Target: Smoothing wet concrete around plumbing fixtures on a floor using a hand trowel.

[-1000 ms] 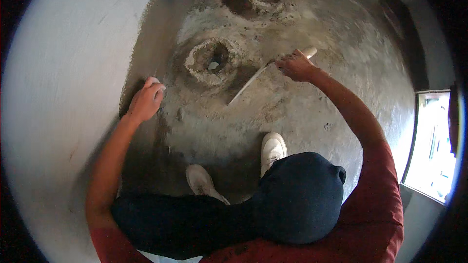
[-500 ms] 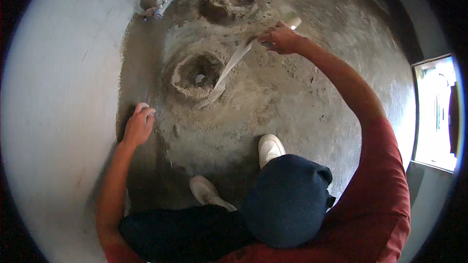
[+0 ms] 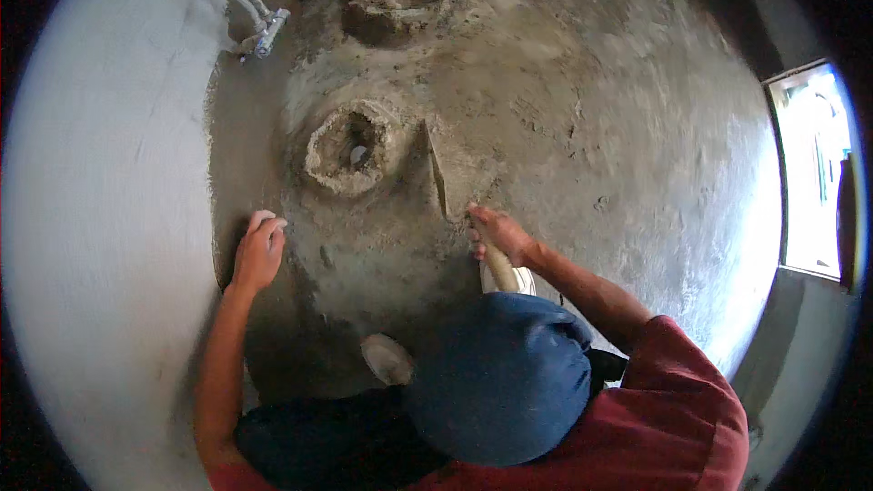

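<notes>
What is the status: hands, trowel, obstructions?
Right hand gripping trowel; left hand curled near wall, contents unclear. Trowel right of nearer hole. Shoe partly hidden behind trowel.

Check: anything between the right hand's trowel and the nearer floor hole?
No loose object visible between the trowel and the hole; only floor and the hole's rough raised rim, on the side facing the trowel.
</notes>
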`<state>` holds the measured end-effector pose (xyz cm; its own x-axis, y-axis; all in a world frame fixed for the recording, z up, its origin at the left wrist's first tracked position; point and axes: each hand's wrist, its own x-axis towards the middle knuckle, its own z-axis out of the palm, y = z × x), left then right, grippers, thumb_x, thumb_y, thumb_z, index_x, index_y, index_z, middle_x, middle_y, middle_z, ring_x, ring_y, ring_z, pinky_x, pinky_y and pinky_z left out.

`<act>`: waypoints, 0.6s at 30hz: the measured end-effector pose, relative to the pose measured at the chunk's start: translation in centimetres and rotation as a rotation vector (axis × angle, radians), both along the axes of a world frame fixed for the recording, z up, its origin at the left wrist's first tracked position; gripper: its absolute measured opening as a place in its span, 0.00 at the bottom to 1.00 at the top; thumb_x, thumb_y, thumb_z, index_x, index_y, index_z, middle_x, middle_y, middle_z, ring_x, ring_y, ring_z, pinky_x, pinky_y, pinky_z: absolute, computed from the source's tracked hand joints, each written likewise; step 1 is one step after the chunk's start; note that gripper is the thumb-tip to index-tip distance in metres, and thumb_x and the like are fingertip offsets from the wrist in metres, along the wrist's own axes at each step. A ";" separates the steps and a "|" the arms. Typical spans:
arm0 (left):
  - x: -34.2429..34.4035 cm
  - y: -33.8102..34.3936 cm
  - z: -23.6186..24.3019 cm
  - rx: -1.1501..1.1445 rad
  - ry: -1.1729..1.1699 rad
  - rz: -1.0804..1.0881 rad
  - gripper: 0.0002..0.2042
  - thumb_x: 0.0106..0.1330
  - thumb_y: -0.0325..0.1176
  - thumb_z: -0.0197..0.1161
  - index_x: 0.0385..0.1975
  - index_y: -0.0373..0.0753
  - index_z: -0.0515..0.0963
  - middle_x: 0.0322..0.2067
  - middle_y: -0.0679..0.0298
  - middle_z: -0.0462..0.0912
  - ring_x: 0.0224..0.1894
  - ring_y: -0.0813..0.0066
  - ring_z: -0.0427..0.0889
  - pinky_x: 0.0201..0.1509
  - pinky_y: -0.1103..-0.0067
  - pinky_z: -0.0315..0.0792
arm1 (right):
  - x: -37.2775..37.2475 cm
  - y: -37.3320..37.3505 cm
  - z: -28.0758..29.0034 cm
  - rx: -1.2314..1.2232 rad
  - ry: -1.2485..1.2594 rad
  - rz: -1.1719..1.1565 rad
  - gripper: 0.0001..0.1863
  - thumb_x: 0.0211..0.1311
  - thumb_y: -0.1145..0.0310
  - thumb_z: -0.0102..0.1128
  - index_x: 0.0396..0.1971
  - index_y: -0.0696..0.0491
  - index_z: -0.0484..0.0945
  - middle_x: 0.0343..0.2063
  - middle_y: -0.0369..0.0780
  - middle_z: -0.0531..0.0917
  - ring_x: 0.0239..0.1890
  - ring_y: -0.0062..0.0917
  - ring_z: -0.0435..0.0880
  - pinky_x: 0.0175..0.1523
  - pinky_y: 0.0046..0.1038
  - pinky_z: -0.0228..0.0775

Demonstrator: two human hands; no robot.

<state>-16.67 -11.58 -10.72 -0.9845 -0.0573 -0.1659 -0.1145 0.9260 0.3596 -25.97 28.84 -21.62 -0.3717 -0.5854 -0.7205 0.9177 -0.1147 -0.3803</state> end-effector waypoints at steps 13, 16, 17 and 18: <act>0.9 0.5 0.0 0.039 0.015 -0.008 0.08 0.62 0.25 0.53 0.39 0.35 0.75 0.44 0.54 0.72 0.41 0.54 0.77 0.44 0.69 0.72 | -2.9 -3.9 0.9 0.155 0.454 0.197 0.19 0.65 0.54 0.48 0.30 0.58 0.72 0.19 0.39 0.73 0.14 0.22 0.73 0.21 0.29 0.67; 0.1 0.5 -0.1 0.053 0.037 -0.024 0.08 0.62 0.24 0.52 0.39 0.35 0.75 0.43 0.54 0.72 0.41 0.54 0.77 0.44 0.69 0.72 | -1.2 -2.8 2.0 0.375 0.716 0.388 0.21 0.63 0.54 0.51 0.29 0.62 0.73 0.19 0.46 0.76 0.18 0.31 0.77 0.27 0.34 0.69; -0.2 0.5 0.0 0.061 0.072 -0.051 0.07 0.62 0.24 0.52 0.39 0.35 0.75 0.43 0.55 0.72 0.42 0.55 0.76 0.43 0.70 0.72 | -0.2 -2.8 0.9 0.497 0.939 0.401 0.22 0.62 0.55 0.51 0.30 0.63 0.73 0.20 0.50 0.76 0.22 0.36 0.78 0.30 0.37 0.69; -0.4 0.5 0.2 0.059 0.071 -0.053 0.07 0.62 0.24 0.52 0.39 0.35 0.75 0.43 0.55 0.72 0.42 0.55 0.76 0.43 0.70 0.72 | 0.6 -2.7 0.0 0.618 1.161 0.411 0.22 0.62 0.55 0.51 0.31 0.64 0.73 0.20 0.53 0.77 0.25 0.40 0.79 0.33 0.39 0.69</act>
